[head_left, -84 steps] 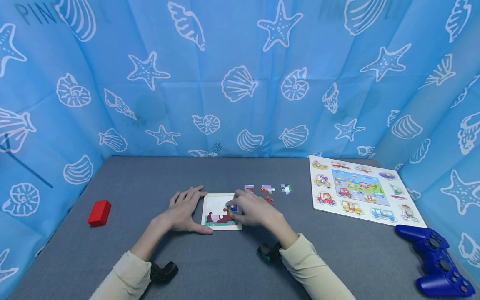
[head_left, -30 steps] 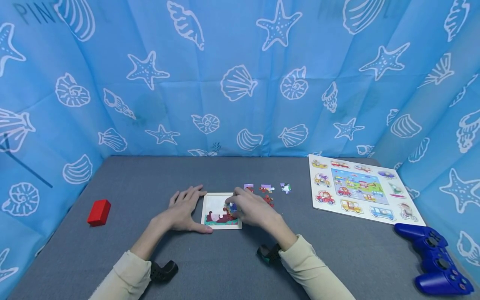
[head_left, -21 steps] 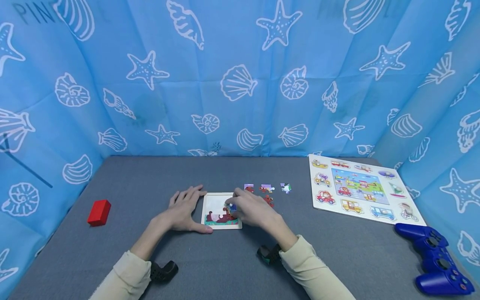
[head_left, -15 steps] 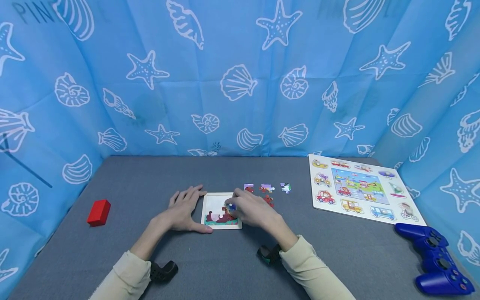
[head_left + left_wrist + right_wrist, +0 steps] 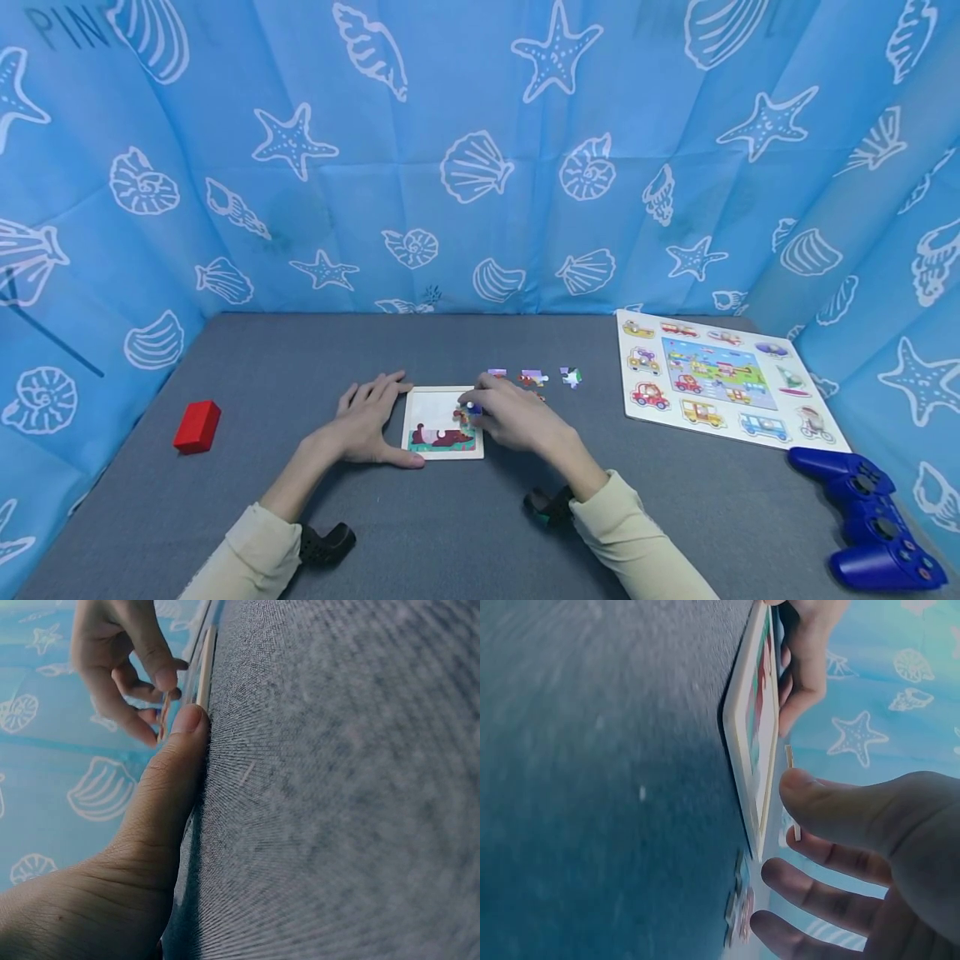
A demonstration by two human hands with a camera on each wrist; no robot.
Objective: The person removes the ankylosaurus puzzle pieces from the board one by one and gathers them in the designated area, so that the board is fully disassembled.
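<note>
A small puzzle tray [image 5: 444, 456] with a pale rim lies on the table, several brown and green jigsaw pieces [image 5: 441, 439] filling its near row. At its left side rests my left hand [image 5: 372, 421], fingers spread, thumb [image 5: 187, 724] along the near edge. Over the tray's right part, my right hand [image 5: 517, 414] pinches a jigsaw piece [image 5: 462, 414] between thumb and forefinger. The right wrist view shows this piece [image 5: 789, 756] edge-on and raised off the tray, the other fingers spread. Part of its picture is covered by the fingers.
Several loose jigsaw pieces [image 5: 534, 377] lie behind my right hand. A vehicle picture board [image 5: 750, 429] and a blue game controller [image 5: 873, 525] are on the right, a red block [image 5: 198, 427] on the left. A blue shell-print curtain [image 5: 480, 233] surrounds the table.
My right hand has shifted slightly right and lifted the jigsaw piece off the tray, uncovering more of the near row's right end. The left hand has stayed in place.
</note>
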